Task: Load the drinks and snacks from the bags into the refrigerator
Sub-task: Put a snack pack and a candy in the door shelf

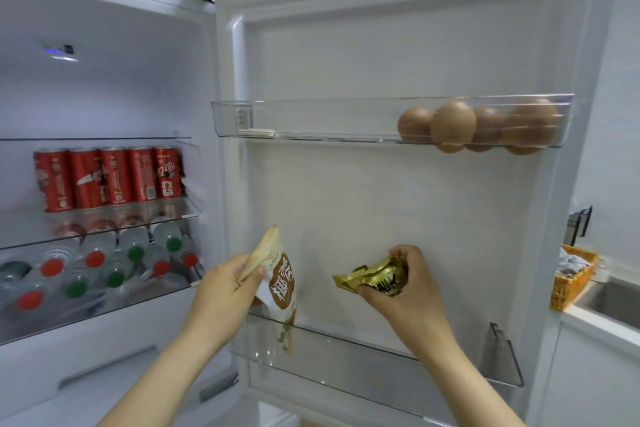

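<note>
Lower centre of the frame, the left hand (227, 282) is pinching the tall snack pouch (278, 288) into the lower door bin (346, 354); the right hand (403, 282) is clutching a gold packet (375, 279) above it. Top-heavy pouch, shallow rail: it could be tipping out.

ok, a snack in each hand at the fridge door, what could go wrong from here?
1. The left hand pinches the tall pouch by its top edge, with only its bottom inside the lower door bin; that wall looks low, so it may flop out on release.
2. The right hand holds the gold packet above the bin; dropped loose, it could slide when the door swings.
</note>
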`<state>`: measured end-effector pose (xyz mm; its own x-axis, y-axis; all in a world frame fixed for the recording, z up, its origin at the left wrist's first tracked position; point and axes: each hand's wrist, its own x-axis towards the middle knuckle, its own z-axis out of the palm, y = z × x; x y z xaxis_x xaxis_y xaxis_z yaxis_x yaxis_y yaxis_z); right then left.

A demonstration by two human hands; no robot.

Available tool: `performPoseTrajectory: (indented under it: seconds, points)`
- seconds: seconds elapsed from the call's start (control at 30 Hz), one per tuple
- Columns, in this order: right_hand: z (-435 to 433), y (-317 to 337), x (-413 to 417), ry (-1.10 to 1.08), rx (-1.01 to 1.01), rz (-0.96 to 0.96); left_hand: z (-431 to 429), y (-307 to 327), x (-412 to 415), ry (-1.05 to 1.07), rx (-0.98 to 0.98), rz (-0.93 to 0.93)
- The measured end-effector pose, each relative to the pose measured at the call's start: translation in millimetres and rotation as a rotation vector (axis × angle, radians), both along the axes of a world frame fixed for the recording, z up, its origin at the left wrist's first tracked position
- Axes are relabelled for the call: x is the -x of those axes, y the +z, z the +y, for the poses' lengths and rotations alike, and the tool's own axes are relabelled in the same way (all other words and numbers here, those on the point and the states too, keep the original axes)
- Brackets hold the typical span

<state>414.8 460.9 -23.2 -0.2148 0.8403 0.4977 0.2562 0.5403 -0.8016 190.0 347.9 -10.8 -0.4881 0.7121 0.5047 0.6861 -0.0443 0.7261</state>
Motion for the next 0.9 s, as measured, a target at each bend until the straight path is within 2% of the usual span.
performPoseTrajectory:
  seconds: [0.23,0.4,0.77,0.83,0.9]
  points:
    - [2,-1,2,0.011,0.01,-0.04,9,-11,27,0.027,0.069,-0.025]
    - [2,-1,1,0.019,0.018,-0.036,9,-16,36,0.1,0.095,0.022]
    - [1,-3,1,0.012,0.007,-0.066,10,-13,38,0.198,0.011,0.042]
    - [0,-3,1,0.014,0.008,-0.073,10,-10,38,0.216,0.028,0.091]
    - [0,-3,1,0.014,0.009,-0.08,7,-9,36,0.299,0.044,0.255]
